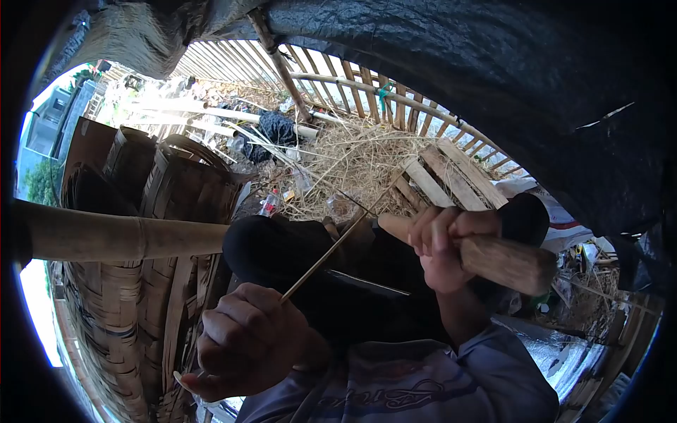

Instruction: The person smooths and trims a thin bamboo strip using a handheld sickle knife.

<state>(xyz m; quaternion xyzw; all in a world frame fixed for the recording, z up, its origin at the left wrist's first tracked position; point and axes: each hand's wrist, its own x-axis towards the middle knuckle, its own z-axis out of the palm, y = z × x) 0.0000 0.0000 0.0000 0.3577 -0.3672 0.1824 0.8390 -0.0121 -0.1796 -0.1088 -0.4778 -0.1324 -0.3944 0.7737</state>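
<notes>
And here, low on the left of the view, the left hand (247, 338) is seen with its back turned up, fingers curled and clamped on one end of a thin strip (324, 257). The strip is held slanting up and away, between the knees. Across on the right, the right hand (451, 243) is raised in front of the other knee, its fingers wrapped shut around a thick wooden handle (508, 264), from which a narrow dark blade (357, 203) is pointed up and to the left. The hands are kept well apart, joined by no direct touch. The strip is crossed near the handle's slim end; whether it is touched by the blade cannot be told. Beyond, loose straw (352, 151) is strewn near wooden slats (451, 176).
</notes>
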